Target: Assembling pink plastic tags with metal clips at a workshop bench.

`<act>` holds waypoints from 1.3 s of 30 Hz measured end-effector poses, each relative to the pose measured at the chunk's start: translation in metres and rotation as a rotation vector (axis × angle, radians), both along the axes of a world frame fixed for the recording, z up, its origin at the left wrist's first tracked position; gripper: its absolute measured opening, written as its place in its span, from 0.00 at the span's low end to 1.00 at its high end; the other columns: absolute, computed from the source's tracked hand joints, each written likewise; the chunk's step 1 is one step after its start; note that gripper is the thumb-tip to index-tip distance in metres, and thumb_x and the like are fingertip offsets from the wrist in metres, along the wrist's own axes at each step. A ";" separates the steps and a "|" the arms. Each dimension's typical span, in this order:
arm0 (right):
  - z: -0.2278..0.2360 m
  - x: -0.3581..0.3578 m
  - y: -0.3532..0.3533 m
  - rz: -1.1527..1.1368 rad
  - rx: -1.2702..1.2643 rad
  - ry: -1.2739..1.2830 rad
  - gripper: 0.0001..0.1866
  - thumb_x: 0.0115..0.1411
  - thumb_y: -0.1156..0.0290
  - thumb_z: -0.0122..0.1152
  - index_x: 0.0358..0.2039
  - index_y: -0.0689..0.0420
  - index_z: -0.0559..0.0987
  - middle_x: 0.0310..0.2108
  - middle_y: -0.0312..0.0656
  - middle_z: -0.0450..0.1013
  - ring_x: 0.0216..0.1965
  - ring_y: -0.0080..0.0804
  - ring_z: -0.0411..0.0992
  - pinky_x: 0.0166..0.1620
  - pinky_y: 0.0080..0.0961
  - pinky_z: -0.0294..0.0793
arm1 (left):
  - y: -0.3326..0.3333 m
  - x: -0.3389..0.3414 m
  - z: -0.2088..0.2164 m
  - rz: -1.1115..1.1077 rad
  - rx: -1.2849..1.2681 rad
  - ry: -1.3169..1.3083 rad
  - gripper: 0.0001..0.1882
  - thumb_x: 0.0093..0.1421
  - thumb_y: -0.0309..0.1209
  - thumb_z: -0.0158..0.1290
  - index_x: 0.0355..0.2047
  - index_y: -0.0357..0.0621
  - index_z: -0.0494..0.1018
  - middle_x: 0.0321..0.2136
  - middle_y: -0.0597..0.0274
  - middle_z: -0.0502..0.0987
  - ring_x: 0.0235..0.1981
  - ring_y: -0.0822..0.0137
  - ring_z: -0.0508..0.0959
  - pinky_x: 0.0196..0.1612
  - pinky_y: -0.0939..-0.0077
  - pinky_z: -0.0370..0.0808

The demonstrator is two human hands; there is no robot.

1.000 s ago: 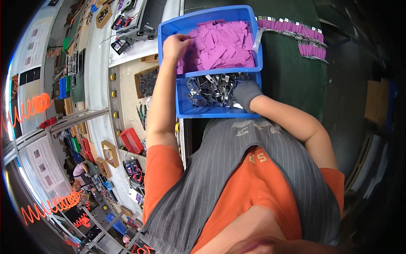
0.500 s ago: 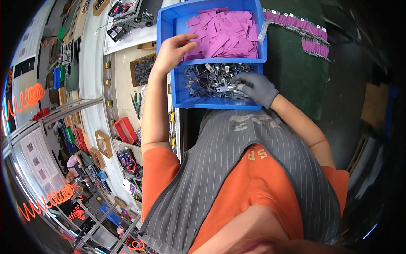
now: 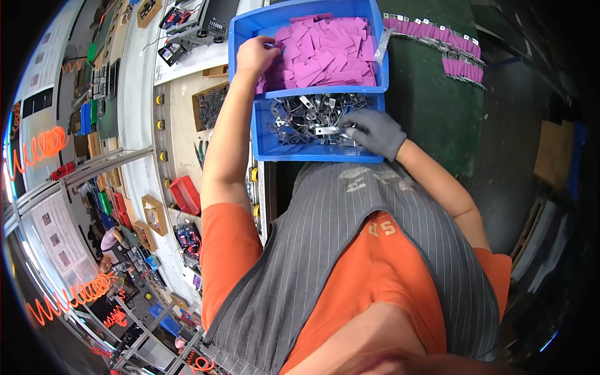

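My bare left hand [image 3: 255, 56] is over the left side of an upper blue bin [image 3: 244, 30], its fingertips at the edge of a heap of purple flat strips [image 3: 325, 53]. The fingers are bent, with thumb and forefinger apart, and I see no strip held between them. My right hand [image 3: 377, 132], in a grey glove, is closed on the end of a small metal bracket [image 3: 327, 131]. That bracket points left over the lower blue bin [image 3: 265, 150], which holds a jumble of similar metal brackets [image 3: 297, 119]. The glove hides the bracket's gripped end.
Rows of purple-and-metal pieces [image 3: 431, 30] lie on the green surface [image 3: 431, 112] at the right. A clear plastic strip [image 3: 383, 47] hangs on the upper bin's right rim. Leftward are a red tray [image 3: 185, 194], green-handled pliers [image 3: 201, 151] and a workbench with a distant person [image 3: 109, 240].
My left hand has shifted left and farther away along the purple strips, its fingers more bent. My right hand has stayed nearly in place with the metal bracket.
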State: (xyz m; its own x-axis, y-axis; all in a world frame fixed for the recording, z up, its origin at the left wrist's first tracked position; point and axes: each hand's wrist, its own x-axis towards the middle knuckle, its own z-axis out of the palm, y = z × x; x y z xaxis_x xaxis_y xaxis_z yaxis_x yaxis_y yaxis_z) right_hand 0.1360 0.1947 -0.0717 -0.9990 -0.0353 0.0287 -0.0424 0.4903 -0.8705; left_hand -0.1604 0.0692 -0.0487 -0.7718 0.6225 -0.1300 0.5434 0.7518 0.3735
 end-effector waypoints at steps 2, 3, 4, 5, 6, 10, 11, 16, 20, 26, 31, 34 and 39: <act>0.007 0.000 0.002 -0.038 -0.103 -0.068 0.13 0.52 0.70 0.54 0.40 0.53 0.75 0.34 0.46 0.74 0.37 0.42 0.72 0.40 0.33 0.71 | -0.002 0.001 0.006 0.081 0.171 -0.131 0.15 0.48 0.40 0.59 0.33 0.45 0.79 0.29 0.57 0.80 0.31 0.64 0.80 0.37 0.75 0.73; 0.012 -0.001 0.002 -0.061 -0.202 -0.132 0.14 0.52 0.70 0.54 0.41 0.53 0.75 0.34 0.46 0.74 0.37 0.42 0.73 0.40 0.33 0.71 | -0.005 0.000 0.007 0.080 0.170 -0.130 0.15 0.48 0.40 0.59 0.33 0.45 0.79 0.29 0.57 0.80 0.31 0.64 0.80 0.37 0.75 0.73; 0.015 -0.001 0.002 -0.061 -0.203 -0.131 0.14 0.52 0.70 0.54 0.41 0.53 0.75 0.34 0.46 0.74 0.37 0.42 0.73 0.40 0.33 0.71 | -0.008 -0.002 0.008 0.050 0.144 -0.127 0.16 0.48 0.41 0.58 0.33 0.44 0.79 0.29 0.57 0.80 0.30 0.65 0.80 0.37 0.76 0.73; 0.017 -0.001 0.002 -0.071 -0.223 -0.163 0.15 0.52 0.70 0.53 0.42 0.53 0.74 0.35 0.46 0.74 0.37 0.41 0.73 0.41 0.32 0.71 | -0.011 -0.004 0.010 0.021 0.119 -0.123 0.16 0.49 0.41 0.58 0.33 0.43 0.79 0.28 0.57 0.80 0.30 0.65 0.80 0.37 0.76 0.73; 0.018 -0.002 0.002 -0.081 -0.241 -0.195 0.15 0.52 0.70 0.53 0.42 0.53 0.74 0.36 0.47 0.74 0.38 0.40 0.73 0.41 0.31 0.72 | -0.010 -0.006 0.015 -0.025 0.014 -0.169 0.17 0.49 0.41 0.58 0.35 0.44 0.78 0.30 0.55 0.80 0.32 0.62 0.79 0.39 0.74 0.74; 0.002 -0.001 0.002 -0.024 -0.128 -0.072 0.16 0.52 0.70 0.53 0.43 0.53 0.74 0.36 0.47 0.74 0.38 0.40 0.73 0.42 0.31 0.72 | 0.003 0.015 0.013 -0.062 -0.090 0.288 0.21 0.48 0.43 0.55 0.42 0.47 0.76 0.34 0.52 0.78 0.37 0.55 0.78 0.44 0.66 0.73; 0.003 -0.001 0.003 -0.021 -0.126 -0.064 0.16 0.52 0.70 0.53 0.43 0.53 0.74 0.36 0.47 0.74 0.38 0.41 0.73 0.42 0.31 0.72 | 0.011 0.016 0.013 -0.018 0.000 0.145 0.21 0.49 0.47 0.55 0.38 0.47 0.78 0.32 0.54 0.79 0.37 0.56 0.78 0.44 0.67 0.73; 0.004 -0.001 0.002 -0.012 -0.073 -0.079 0.15 0.52 0.70 0.53 0.42 0.53 0.75 0.37 0.47 0.74 0.38 0.42 0.73 0.43 0.31 0.71 | 0.051 0.045 0.028 -0.016 -0.199 -0.165 0.19 0.47 0.51 0.54 0.30 0.52 0.81 0.29 0.56 0.79 0.35 0.58 0.79 0.42 0.69 0.74; 0.000 0.000 0.004 -0.016 -0.231 -0.078 0.14 0.55 0.73 0.51 0.42 0.57 0.74 0.35 0.43 0.74 0.35 0.31 0.73 0.41 0.26 0.72 | 0.043 0.033 0.007 0.005 -0.152 -0.142 0.15 0.44 0.44 0.55 0.29 0.50 0.80 0.29 0.54 0.79 0.35 0.58 0.79 0.42 0.68 0.74; 0.012 0.013 0.012 -0.141 -0.642 -0.195 0.13 0.58 0.74 0.49 0.43 0.62 0.74 0.32 0.40 0.74 0.30 0.20 0.72 0.33 0.16 0.73 | 0.016 0.061 0.033 0.147 0.530 -0.671 0.11 0.57 0.34 0.52 0.31 0.38 0.78 0.24 0.63 0.77 0.28 0.75 0.76 0.34 0.80 0.73; 0.062 0.027 0.027 -0.191 -1.001 -0.216 0.13 0.56 0.76 0.51 0.42 0.63 0.73 0.30 0.42 0.75 0.27 0.21 0.73 0.28 0.14 0.72 | -0.016 0.124 0.060 0.030 0.556 -0.534 0.08 0.50 0.31 0.61 0.26 0.38 0.79 0.25 0.66 0.79 0.29 0.79 0.73 0.35 0.83 0.70; 0.095 0.041 0.035 -0.189 -0.995 -0.026 0.12 0.57 0.78 0.50 0.42 0.64 0.73 0.31 0.42 0.75 0.27 0.21 0.73 0.28 0.14 0.72 | -0.023 0.155 0.063 -0.171 0.608 -0.154 0.07 0.43 0.27 0.64 0.25 0.40 0.79 0.27 0.61 0.80 0.32 0.67 0.78 0.37 0.75 0.72; 0.116 0.050 0.035 -0.152 -0.817 0.230 0.13 0.57 0.81 0.48 0.43 0.65 0.72 0.34 0.42 0.75 0.31 0.21 0.74 0.32 0.15 0.74 | -0.022 0.174 0.065 -0.160 0.620 -0.112 0.06 0.42 0.25 0.64 0.21 0.40 0.77 0.27 0.62 0.80 0.31 0.66 0.77 0.38 0.74 0.72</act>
